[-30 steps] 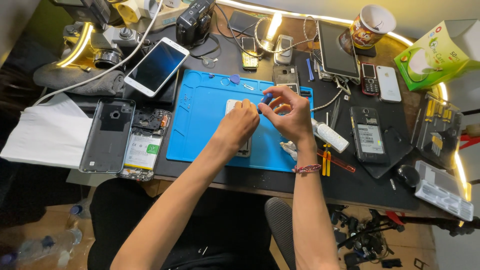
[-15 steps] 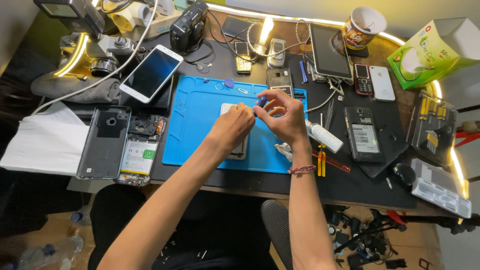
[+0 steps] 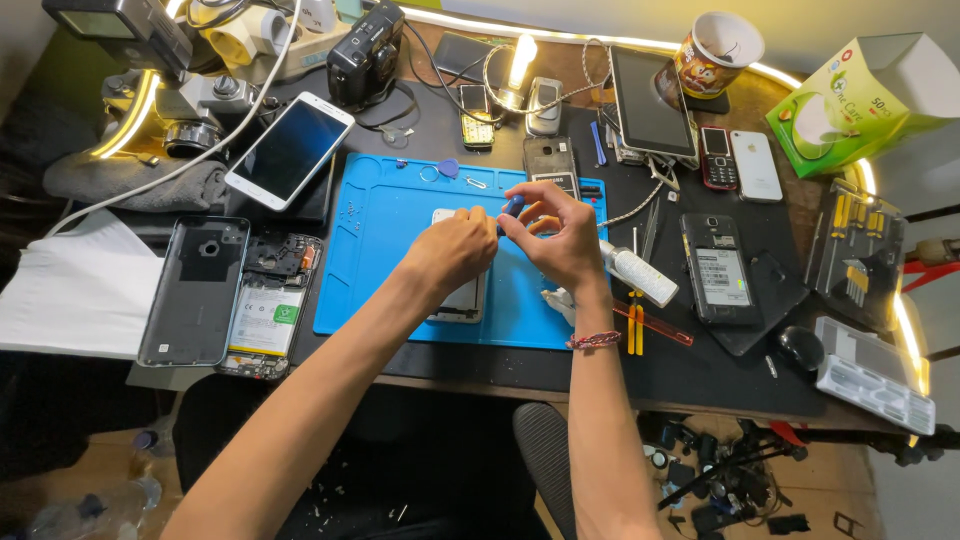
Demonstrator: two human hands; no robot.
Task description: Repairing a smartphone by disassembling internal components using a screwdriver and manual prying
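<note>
My left hand (image 3: 452,252) rests on a white phone (image 3: 460,298) that lies on the blue work mat (image 3: 380,250), fingers curled over its upper part. My right hand (image 3: 558,235) is just to the right, its fingertips pinching a small blue tool (image 3: 512,206) above the phone's top edge. The two hands almost touch. A red bracelet (image 3: 594,341) circles my right wrist. Most of the phone is hidden under my left hand.
An opened phone (image 3: 268,305) and its grey back cover (image 3: 195,290) lie left of the mat. A white smartphone (image 3: 290,150), tablet (image 3: 652,100), several small phones, a white bottle (image 3: 640,275), cup (image 3: 715,50), green box (image 3: 850,95) and tool trays (image 3: 870,375) crowd the desk.
Both hands stay together over the phone on the mat, with only slight finger shifts. The camera view has drifted a little.
</note>
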